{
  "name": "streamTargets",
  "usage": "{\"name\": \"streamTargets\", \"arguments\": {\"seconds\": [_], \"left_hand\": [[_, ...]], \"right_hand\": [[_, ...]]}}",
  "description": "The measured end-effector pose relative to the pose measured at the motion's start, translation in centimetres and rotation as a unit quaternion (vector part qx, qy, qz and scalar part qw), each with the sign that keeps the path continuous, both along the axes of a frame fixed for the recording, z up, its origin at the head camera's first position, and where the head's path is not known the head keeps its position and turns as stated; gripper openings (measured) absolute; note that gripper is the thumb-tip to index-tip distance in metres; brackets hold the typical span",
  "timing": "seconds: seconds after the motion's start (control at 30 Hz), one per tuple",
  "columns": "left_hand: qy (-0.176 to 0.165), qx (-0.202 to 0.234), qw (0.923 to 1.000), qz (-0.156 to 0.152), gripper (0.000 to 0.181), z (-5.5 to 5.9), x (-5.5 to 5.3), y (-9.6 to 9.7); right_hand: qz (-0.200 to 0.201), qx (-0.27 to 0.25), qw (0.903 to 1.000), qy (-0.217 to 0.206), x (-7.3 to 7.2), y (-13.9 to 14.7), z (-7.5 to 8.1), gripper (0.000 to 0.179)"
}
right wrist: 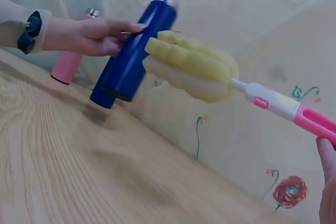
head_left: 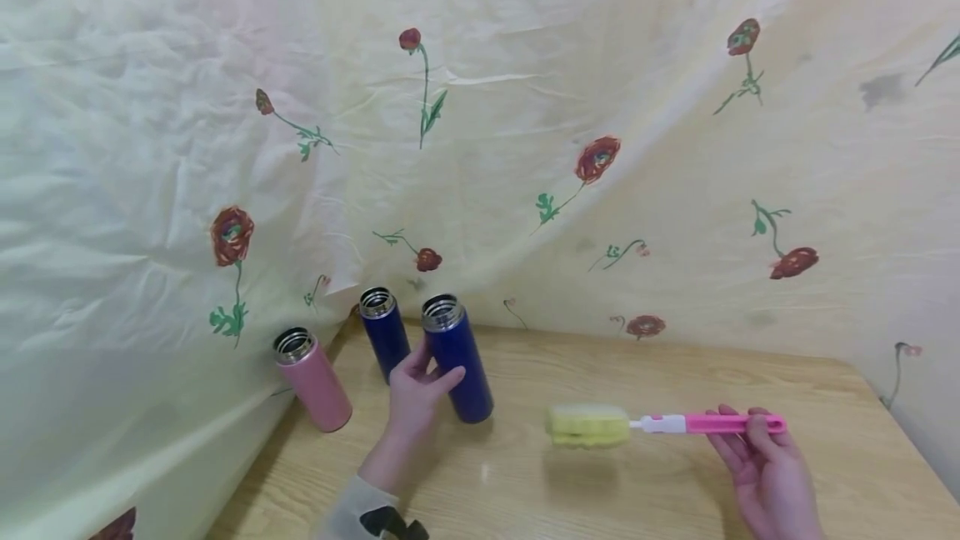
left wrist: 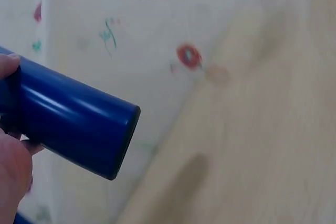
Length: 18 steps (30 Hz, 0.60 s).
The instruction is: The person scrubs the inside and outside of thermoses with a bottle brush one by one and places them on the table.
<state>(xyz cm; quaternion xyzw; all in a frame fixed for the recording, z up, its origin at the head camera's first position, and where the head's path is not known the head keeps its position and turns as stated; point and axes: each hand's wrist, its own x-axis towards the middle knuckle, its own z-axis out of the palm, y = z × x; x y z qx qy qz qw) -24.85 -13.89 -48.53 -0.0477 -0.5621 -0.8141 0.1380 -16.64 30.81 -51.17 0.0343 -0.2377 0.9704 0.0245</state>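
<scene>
My left hand (head_left: 412, 398) grips a blue thermos bottle (head_left: 463, 369) around its body, thumb on the near side. The bottle has no lid, and its steel mouth faces up with a slight tilt. In the right wrist view its base hangs above the table over a shadow. My right hand (head_left: 774, 477) holds a bottle brush (right wrist: 191, 69) by its pink handle (head_left: 720, 424). The yellow sponge head points left toward the bottle, level and raised over the table. Behind the held bottle stands a second blue bottle (head_left: 386, 344), also lidless.
A pink lidless bottle (head_left: 318, 390) stands at the left edge of the wooden table (head_left: 645, 490). Cloth with a flower print (head_left: 495, 190) hangs behind the table and along its left side.
</scene>
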Motion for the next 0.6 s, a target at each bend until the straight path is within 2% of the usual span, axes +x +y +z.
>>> {"name": "streamTargets", "arguments": {"seconds": [0.1, 0.27, 0.4, 0.6], "left_hand": [[-0.033, -0.020, 0.9991, 0.019, 0.088, -1.3, 0.5, -2.1], [-0.042, -0.064, 0.9951, 0.062, 0.090, -2.5, 0.7, -4.9], [-0.045, -0.064, 0.9942, 0.074, 0.090, -2.9, 0.7, -6.3], [-0.049, -0.051, 0.9950, 0.070, 0.089, -3.3, 0.7, -7.3]], "right_hand": [[-0.005, 0.017, 0.9994, -0.031, 0.2, 0.8, 0.0, 0.013], [-0.005, 0.018, 0.9986, -0.049, 0.4, 1.5, -0.3, 0.014], [-0.001, 0.008, 0.9987, -0.050, 0.5, 1.7, -0.5, 0.017], [0.008, 0.003, 0.9990, -0.043, 0.6, 1.6, -0.6, 0.020]]}}
